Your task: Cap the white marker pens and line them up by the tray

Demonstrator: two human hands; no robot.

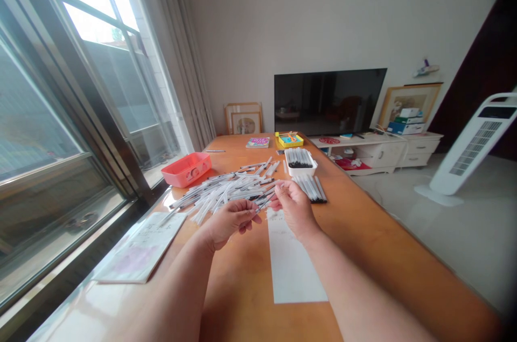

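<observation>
Between my two hands, over the near edge of the pile, is a thin pen [265,202], slanting up to the right. My left hand [233,219] pinches its lower, dark end, while the fingers of my right hand [294,206] close on the upper end. Fingers cover much of it, so whether its cap is on cannot be made out. Just beyond lies a loose heap of clear and white pens [226,189] with black parts. Under my right hand is a white sheet of paper [297,272] with faint writing.
A white basket [302,171] of upright pens stands behind a neat row of pens [311,189]. At left are a red plastic bin [183,172] and a booklet [141,248]. A yellow box [289,140] and a colourful book [257,142] lie at the table's far end.
</observation>
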